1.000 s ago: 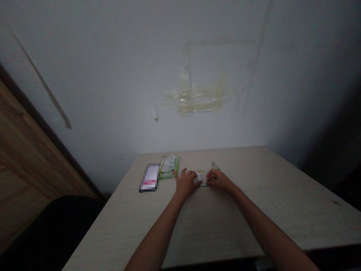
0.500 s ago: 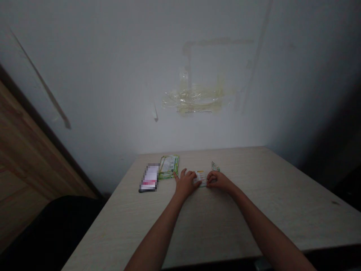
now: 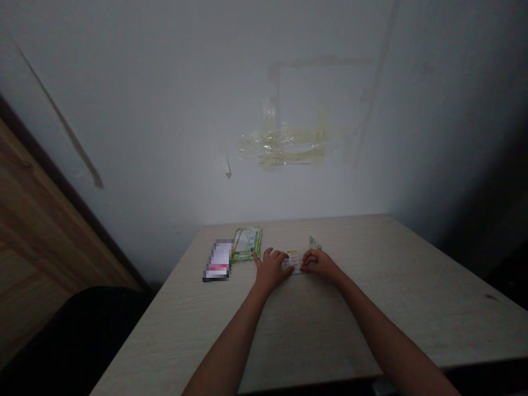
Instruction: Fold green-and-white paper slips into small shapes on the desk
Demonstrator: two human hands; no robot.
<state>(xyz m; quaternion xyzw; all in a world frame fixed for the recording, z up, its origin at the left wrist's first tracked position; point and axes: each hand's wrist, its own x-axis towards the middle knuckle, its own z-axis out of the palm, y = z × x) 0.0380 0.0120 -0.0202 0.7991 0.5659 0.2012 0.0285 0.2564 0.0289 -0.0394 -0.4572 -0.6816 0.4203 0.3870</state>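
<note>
A small flat printed wrapper (image 3: pixel 294 260), white with a yellow strip along its top, lies on the table between my hands. My left hand (image 3: pixel 270 269) holds its left side down with thumb and forefinger, the other fingers spread toward the back left. At the wrapper's right edge, my right hand (image 3: pixel 322 265) pinches with thumb and forefinger, the other fingers curled. Just behind the right hand is a small green-and-white triangular folded piece (image 3: pixel 314 242), its lower part hidden by the fingers. Several green-and-white packets (image 3: pixel 247 242) lie stacked beyond my left hand.
A phone (image 3: pixel 218 260) with a blurred screen lies left of the packets. The pale wooden table (image 3: pixel 322 330) meets a wall (image 3: pixel 173 137) with old clear tape (image 3: pixel 284 146) on it. A dark rounded shape (image 3: pixel 82 330) stands beside the table's left edge.
My right hand has shifted very slightly left along the wrapper's right edge. Otherwise the hands, packets and phone stay as they were.
</note>
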